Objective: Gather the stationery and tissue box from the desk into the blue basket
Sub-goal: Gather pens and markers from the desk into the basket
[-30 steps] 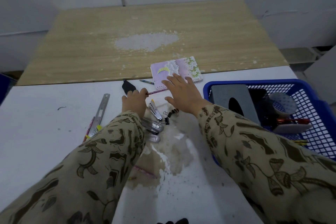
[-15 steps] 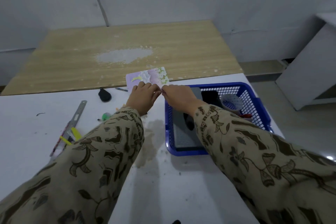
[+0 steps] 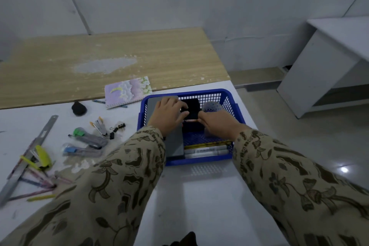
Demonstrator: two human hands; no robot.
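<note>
While both hands hang over the blue basket [image 3: 199, 159], a thin pink pencil [image 3: 190, 120] spans the gap between them, above the basket interior. The left hand [image 3: 168, 117] has its fingers [image 3: 182, 108] curled, with the pencil's left end running in under them; the right hand [image 3: 217, 126] has its fingers [image 3: 201, 119] closed together in a pinch on the pencil's right end. The basket stands on the white worktop [image 3: 199, 195] near its right edge. Inside the basket, the grey tissue box [image 3: 174, 146] lies along the left wall, partly under the left hand. A black item [image 3: 192, 105] and a grey perforated round item [image 3: 212, 107] sit toward the far wall. Grey markers [image 3: 205, 151] and a yellow pencil [image 3: 207, 144] lie against the near wall. Outside the basket, on the worktop to its left, the following remain: a pastel spiral notebook [image 3: 127, 91] just beyond the far left corner, a black lump-shaped object [image 3: 78, 108], several black binder clips [image 3: 117, 129], two packaged cutters [image 3: 87, 140], a yellow stapler [image 3: 43, 156], a steel ruler [image 3: 43, 134], and a loose group of pencils [image 3: 38, 182] at the left edge. Both forearms are covered by patterned beige sleeves [image 3: 123, 175].
</note>
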